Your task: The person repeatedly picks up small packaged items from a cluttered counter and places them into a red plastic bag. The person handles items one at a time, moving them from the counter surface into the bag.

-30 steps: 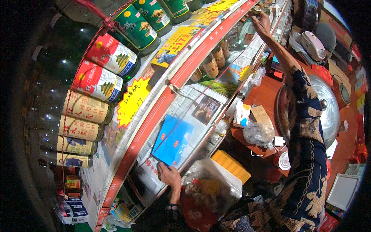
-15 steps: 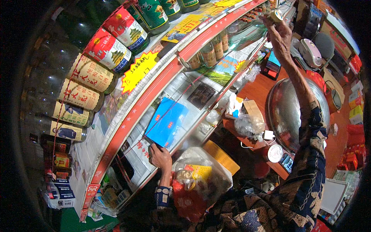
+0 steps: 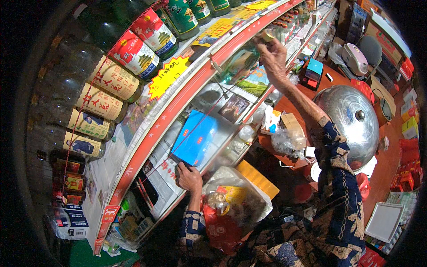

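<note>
Across the view, from lower left to upper right, runs a long shelf unit [image 3: 155, 129] with a red front edge and a newspaper-lined lower level. To its right spreads a reddish-brown table [image 3: 340, 80], bearing a domed silver lid [image 3: 351, 120] with a dark knob. Big labelled bottles [image 3: 135, 55] stand in a row along the upper shelf. Below the lower level sits a clear plastic bag [image 3: 249, 202] with red and yellow inside, just beside a yellow box [image 3: 260, 179]. A flat blue box [image 3: 195, 138] lies on the newspaper, its long axis slanting from lower left to upper right. Further up that level, just under the red edge, is a greenish glass bottle [image 3: 239, 66], tilted and somewhat blurred; its long axis also slants, body to the lower left, capped end to the upper right. Whether its base touches the shelf, I cannot tell. The right hand [image 3: 273, 54] is closed around its top end, while the left hand [image 3: 189, 178] rests, fingers bent, at the shelf's near edge below the blue box; I cannot tell whether it grips anything. Smallest is the bottle's pale gold cap [image 3: 267, 35], at the right fingertips.
</note>
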A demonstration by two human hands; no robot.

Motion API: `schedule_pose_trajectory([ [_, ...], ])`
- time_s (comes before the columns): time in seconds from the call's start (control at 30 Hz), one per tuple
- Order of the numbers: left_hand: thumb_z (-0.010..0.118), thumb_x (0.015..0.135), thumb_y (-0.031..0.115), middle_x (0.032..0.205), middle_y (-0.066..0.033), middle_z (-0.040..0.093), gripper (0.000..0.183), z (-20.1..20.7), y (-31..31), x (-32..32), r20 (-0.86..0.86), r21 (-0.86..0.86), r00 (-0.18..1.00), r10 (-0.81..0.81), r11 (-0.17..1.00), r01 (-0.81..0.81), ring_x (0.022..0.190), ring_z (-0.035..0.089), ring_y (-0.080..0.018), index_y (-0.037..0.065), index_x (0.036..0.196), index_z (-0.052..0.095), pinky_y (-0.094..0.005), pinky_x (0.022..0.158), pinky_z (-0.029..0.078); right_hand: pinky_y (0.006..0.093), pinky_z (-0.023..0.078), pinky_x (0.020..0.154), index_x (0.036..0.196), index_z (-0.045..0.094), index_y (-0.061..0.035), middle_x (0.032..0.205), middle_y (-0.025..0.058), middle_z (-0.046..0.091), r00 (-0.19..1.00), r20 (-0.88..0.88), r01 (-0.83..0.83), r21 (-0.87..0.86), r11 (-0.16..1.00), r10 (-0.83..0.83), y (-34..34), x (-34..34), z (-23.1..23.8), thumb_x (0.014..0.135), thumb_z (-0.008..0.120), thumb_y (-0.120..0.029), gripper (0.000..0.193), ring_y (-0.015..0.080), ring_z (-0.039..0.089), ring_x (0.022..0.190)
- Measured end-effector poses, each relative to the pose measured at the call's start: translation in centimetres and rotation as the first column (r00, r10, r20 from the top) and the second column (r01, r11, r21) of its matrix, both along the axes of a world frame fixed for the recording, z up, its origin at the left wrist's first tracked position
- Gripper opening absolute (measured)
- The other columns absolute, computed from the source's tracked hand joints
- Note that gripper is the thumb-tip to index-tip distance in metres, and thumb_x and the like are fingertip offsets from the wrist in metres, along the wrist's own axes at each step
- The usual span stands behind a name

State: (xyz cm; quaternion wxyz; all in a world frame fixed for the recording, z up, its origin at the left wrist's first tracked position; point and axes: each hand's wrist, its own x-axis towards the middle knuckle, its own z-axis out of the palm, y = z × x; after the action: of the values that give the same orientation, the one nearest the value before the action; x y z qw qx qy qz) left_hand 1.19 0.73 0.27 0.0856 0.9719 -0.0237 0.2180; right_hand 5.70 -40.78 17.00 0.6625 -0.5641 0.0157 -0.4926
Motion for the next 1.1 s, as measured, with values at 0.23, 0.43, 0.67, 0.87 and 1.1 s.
schedule_pose_trajectory([
  [0.23,0.055,0.08,0.016,0.097,-0.0206,0.058,0.026,0.3,0.7,0.0,-0.006,-0.014,1.0,0.003,1.0,-0.003,0.084,0.06,-0.0418,0.002,0.102,0.051,-0.0537,0.066,0.047,0.0321,0.048,0.068,0.094,0.065,0.0001,0.078,0.0097,0.065,0.985,-0.132,0.094,-0.155,0.983,-0.115,2.3,5.9,-3.8,0.077,0.063,-0.012,0.021,0.0189,0.06,0.069],
  [0.43,0.056,0.08,0.016,0.1,-0.0201,0.059,0.03,-0.1,0.1,-0.1,0.029,0.0,0.999,-0.023,1.0,0.023,0.085,0.061,-0.0412,0.002,0.105,0.051,-0.0538,0.065,0.047,0.044,0.049,0.074,0.095,0.064,0.0022,0.085,0.0269,0.064,0.944,-0.164,0.178,-0.476,0.861,-0.286,1.4,9.1,-4.2,0.072,0.06,-0.014,0.028,0.0418,0.063,0.081],
  [0.67,0.056,0.08,0.015,0.101,-0.0197,0.059,0.029,0.3,0.1,0.0,-0.015,-0.021,0.999,-0.037,0.999,0.037,0.083,0.062,-0.0412,0.001,0.106,0.051,-0.0539,0.064,0.047,0.0406,0.048,0.087,0.114,0.058,-0.001,0.111,0.0202,0.062,0.932,-0.196,0.153,-0.548,0.823,-0.304,1.7,11.5,-3.6,0.077,0.073,-0.034,0.051,0.0327,0.059,0.104],
  [0.87,0.052,0.085,0.018,0.099,-0.0213,0.059,0.028,0.9,0.7,0.1,-0.023,-0.023,1.0,-0.008,1.0,0.008,0.084,0.058,-0.0431,-0.002,0.104,0.053,-0.0536,0.066,0.044,0.04,0.051,0.085,0.121,0.057,-0.0092,0.117,0.0158,0.062,0.862,-0.155,0.326,-0.559,0.762,-0.483,4.4,13.5,-3.2,0.084,0.062,-0.032,0.044,0.0316,0.062,0.104],
  [1.1,0.052,0.082,0.02,0.099,-0.0193,0.058,0.027,-0.2,-0.2,0.2,0.0,-0.012,0.999,-0.048,0.999,0.048,0.085,0.06,-0.0416,0.002,0.102,0.051,-0.0545,0.062,0.046,0.0456,0.051,0.085,0.119,0.06,-0.0103,0.115,0.0178,0.063,0.837,-0.021,0.378,-0.7,0.606,-0.546,0.7,15.9,-6.5,0.076,0.067,-0.035,0.051,0.0389,0.06,0.105],
])
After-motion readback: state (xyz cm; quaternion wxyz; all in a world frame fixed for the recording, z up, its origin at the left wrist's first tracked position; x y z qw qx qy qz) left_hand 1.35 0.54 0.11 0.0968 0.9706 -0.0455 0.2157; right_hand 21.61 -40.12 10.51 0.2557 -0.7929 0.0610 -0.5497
